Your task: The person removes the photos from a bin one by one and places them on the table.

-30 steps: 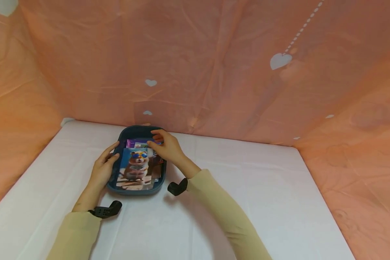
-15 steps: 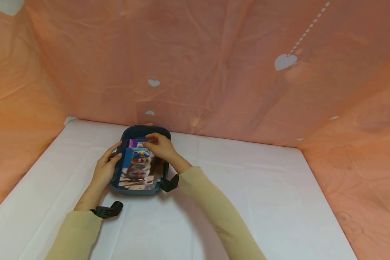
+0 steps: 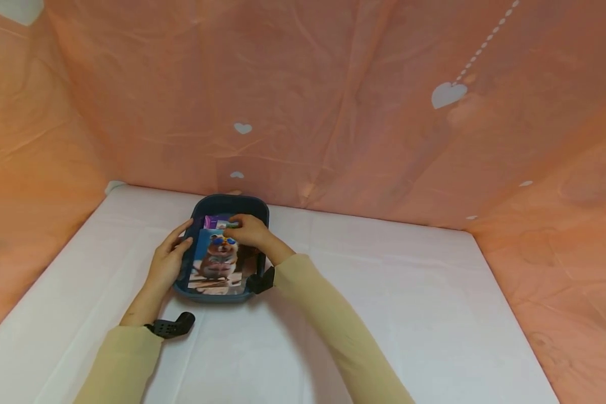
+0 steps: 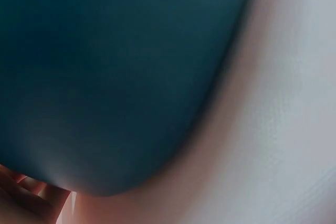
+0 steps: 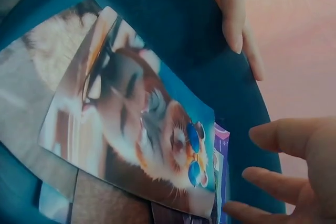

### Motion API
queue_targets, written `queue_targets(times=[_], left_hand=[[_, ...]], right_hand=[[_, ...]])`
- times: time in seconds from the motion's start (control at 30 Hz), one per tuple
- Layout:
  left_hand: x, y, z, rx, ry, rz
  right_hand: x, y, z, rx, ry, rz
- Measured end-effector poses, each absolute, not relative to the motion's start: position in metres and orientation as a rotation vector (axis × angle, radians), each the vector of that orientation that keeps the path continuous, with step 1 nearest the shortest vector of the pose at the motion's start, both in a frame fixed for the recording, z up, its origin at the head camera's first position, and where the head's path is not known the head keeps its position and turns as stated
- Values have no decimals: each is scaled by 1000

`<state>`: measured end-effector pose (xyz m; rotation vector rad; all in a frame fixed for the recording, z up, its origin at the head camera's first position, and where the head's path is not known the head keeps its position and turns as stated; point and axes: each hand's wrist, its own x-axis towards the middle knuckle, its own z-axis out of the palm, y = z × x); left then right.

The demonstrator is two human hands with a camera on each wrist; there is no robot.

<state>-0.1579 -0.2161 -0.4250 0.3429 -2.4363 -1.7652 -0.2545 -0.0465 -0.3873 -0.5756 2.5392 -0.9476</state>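
Observation:
A dark blue plastic bin (image 3: 213, 299) stands at the back left of the table. On top of the pile inside it lies a photo print of a hamster in sunglasses (image 3: 216, 265). My left hand (image 3: 164, 262) holds the bin's left rim; the right wrist view shows its thumb inside the wall. Over the print's far right corner is my right hand (image 3: 253, 231). Its fingers (image 5: 275, 135) are spread beside the print's edge in the right wrist view and hold nothing. A purple printed piece (image 3: 210, 221) shows beyond the print. The left wrist view mostly shows the bin's outer wall (image 4: 115, 87).
More prints (image 5: 26, 98) lie under the hamster one, partly covered. White cloth (image 3: 384, 314) covers the table. Orange sheeting with pale hearts (image 3: 333, 112) hangs close behind the bin and at both sides. A black wrist device (image 3: 171, 325) is strapped to each arm.
My right hand has moved left and a little nearer over the pile, from the bin's right side to the hamster print's far corner. The left hand stays on the rim. The view has shifted slightly.

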Motion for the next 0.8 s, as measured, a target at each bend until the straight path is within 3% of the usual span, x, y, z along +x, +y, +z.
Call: queue_targets(times=[0.33,0.8], left_hand=[[-157,-214,-428,350,-2433,-1778],[-159,-213,-426,360,-2421,-1810]], right_hand=[[-251,-49,-390,-473,2538,-939],[-251,-51,-388,-577,2497,-588]])
